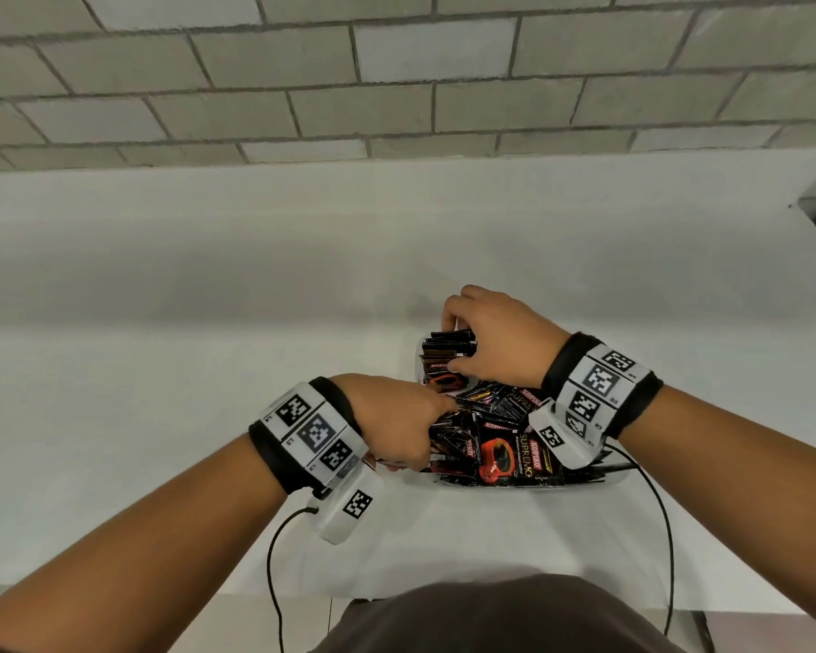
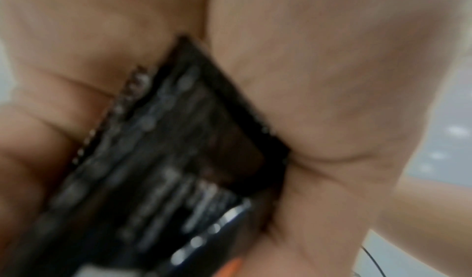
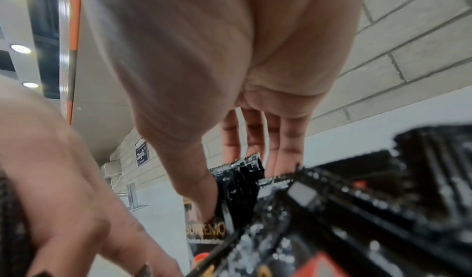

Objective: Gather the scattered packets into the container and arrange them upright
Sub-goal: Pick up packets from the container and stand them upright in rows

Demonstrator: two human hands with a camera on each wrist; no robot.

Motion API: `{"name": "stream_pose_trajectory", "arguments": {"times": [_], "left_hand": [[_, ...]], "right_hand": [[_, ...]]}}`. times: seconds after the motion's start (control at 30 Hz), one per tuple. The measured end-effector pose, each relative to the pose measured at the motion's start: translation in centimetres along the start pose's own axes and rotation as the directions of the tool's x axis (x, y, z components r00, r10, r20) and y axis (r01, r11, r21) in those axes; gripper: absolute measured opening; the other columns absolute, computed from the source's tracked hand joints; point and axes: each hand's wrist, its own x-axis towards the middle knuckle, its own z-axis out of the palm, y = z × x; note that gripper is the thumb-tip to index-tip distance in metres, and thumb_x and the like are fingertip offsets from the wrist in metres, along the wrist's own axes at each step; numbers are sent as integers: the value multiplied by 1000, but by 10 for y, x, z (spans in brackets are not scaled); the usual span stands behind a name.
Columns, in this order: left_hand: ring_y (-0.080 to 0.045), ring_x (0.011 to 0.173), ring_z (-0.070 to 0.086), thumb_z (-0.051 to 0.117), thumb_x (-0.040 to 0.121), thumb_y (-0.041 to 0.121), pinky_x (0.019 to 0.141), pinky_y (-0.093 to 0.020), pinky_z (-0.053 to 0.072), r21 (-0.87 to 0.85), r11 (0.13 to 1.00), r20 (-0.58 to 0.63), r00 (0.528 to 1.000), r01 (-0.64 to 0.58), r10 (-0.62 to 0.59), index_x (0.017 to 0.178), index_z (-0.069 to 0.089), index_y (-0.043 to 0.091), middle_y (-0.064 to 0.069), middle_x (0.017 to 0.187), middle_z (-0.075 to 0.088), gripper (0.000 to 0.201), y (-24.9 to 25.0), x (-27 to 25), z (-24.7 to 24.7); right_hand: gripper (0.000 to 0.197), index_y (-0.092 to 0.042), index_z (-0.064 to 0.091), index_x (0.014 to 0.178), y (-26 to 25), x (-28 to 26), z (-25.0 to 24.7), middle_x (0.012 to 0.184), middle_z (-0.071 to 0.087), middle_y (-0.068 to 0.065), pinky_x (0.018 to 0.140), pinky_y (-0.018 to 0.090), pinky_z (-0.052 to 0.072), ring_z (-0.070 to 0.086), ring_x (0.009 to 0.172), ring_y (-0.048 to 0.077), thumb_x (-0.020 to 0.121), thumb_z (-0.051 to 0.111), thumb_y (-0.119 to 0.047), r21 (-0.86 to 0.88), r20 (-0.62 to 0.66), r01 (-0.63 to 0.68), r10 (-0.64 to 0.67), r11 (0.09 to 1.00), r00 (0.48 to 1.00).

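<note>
Several black-and-red coffee packets lie in a loose heap in a shallow white container near the table's front edge. At the container's far end a row of packets stands upright. My right hand grips this row from above, thumb on the near side and fingers on the far side; the right wrist view shows the same upright row. My left hand sits at the heap's left side. It holds a single black packet, pinched between thumb and fingers in the blurred left wrist view.
The white table runs back to a grey block wall. Two black cables hang from my wrist cameras over the front edge. My dark-clothed body is close to the table.
</note>
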Motion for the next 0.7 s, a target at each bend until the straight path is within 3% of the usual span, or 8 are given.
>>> {"name": "stream_pose_trajectory", "arguments": {"times": [0.1,0.17,0.27,0.4,0.53,0.7], "left_hand": [[-29,88,71,64,81,10,68,-43,62,-5,1000,-2,1000,6,-6,133,49,14,-11,128,61,54,-2,0,1],[-22,72,68,64,83,9,52,-31,58,-14,1000,0,1000,7,-7,131,49,12,-13,123,63,50,-1,1,1],[-9,52,51,63,88,6,34,-15,38,-42,999,-16,1000,10,-10,131,49,7,-14,112,66,46,1,1,-1],[-12,55,52,64,89,6,34,-15,38,-76,997,-14,1000,12,-13,136,47,7,-18,118,64,50,2,0,0],[-21,62,59,64,88,6,36,-20,46,-130,991,-8,1000,24,-25,136,46,10,-19,109,69,51,5,-2,-1],[-17,54,55,63,89,5,37,-18,44,-164,986,-27,999,31,-36,144,42,12,-3,72,62,59,10,-7,-3]], "right_hand": [[44,-25,54,108,2,0,-1,100,53,-5,78,38,51,56,89,17,73,81,-31,11,37,4,-5,1000,999],[48,-25,53,109,0,0,-2,100,55,-5,77,38,51,56,88,17,72,83,-29,18,77,21,-22,1000,997],[51,-27,53,110,-2,1,-4,101,58,-4,77,38,52,57,87,16,71,85,-29,33,107,47,-50,998,993],[57,-28,53,113,-3,2,-7,103,56,-4,77,34,50,56,91,15,68,88,-31,32,106,47,-50,998,993],[67,-26,52,117,-2,3,-7,110,48,-2,80,39,53,55,93,18,63,91,-35,1,68,-4,4,1000,998],[85,-27,52,128,1,4,-11,116,46,-1,87,39,53,54,102,18,55,96,-33,33,57,-62,60,998,997]]}}
